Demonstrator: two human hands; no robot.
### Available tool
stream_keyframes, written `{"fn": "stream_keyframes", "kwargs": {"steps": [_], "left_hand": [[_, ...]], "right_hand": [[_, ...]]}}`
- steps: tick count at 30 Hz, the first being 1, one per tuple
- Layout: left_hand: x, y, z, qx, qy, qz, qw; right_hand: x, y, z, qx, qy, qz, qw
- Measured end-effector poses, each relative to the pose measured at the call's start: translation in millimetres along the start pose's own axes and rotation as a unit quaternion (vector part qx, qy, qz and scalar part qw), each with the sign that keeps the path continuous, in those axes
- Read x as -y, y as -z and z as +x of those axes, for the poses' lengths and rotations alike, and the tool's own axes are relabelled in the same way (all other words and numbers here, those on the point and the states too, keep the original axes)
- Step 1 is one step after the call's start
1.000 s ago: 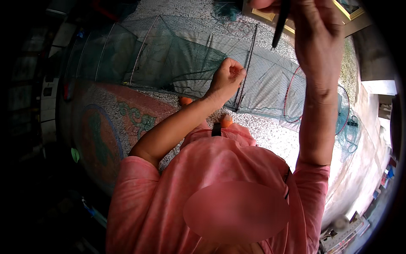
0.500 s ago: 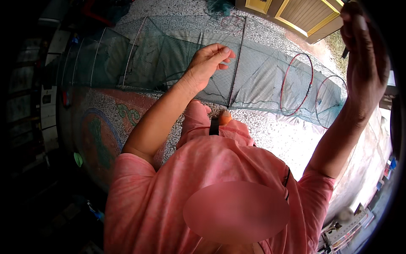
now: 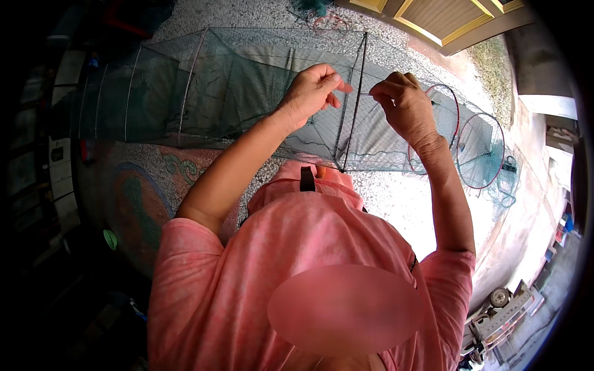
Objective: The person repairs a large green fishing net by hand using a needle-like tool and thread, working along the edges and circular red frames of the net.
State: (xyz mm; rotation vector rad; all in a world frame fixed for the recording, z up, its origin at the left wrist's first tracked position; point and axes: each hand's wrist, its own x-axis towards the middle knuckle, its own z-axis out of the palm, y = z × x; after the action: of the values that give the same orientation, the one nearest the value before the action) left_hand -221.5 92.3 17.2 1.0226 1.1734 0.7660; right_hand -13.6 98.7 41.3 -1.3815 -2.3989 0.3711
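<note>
A long green mesh fish trap with several thin frames stretches across in front of me. My left hand is at its upper mesh, just left of a dark upright frame rod. Its thumb and fingers are bent together; what lies between them is too small to make out. On the rod's other side, my right hand pinches a thin, needle-like thing that points toward the rod. Red hoops, one a red hoop behind my right hand, shape the narrowing right end of the trap.
Pebbled ground lies under and around the trap. A brown and yellow door panel is at the far right. Loose blue-green netting trails from the trap's right end. Dark shelving stands along the left, and a green leaf-shaped thing shows below it.
My right hand has come down from high on the right to the frame rod, close to my left hand. The left hand has stayed nearly in place. The view has shifted slightly.
</note>
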Motion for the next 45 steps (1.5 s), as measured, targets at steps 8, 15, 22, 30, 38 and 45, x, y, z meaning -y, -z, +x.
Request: {"fn": "stream_keyframes", "kwargs": {"steps": [8,15,22,30,38,45], "left_hand": [[7.9,4.4,3.3,0.017,0.058,-0.051,0.997],[13.7,9.5,3.6,-0.040,0.038,-0.091,0.994],[10.8,22.3,6.9,-0.086,-0.003,-0.086,0.993],[-14.0,7.4,12.8,-0.071,-0.023,-0.083,0.994],[29.0,-14.3,-1.4,-0.138,0.107,-0.351,0.920],[23.4,-23.6,-29.1,-0.166,0.154,-0.374,0.899]], "right_hand": [[0.6,-20.1,1.6,0.000,-0.076,0.207,0.975],[31.0,-42.8,15.2,-0.049,-0.048,0.223,0.972],[31.1,-33.2,15.6,-0.002,-0.060,0.258,0.964],[30.7,-48.4,14.9,-0.083,-0.085,0.220,0.968],[40.1,-45.0,15.6,-0.073,-0.109,0.238,0.962],[39.4,-32.0,12.9,0.028,-0.017,0.125,0.992]]}}
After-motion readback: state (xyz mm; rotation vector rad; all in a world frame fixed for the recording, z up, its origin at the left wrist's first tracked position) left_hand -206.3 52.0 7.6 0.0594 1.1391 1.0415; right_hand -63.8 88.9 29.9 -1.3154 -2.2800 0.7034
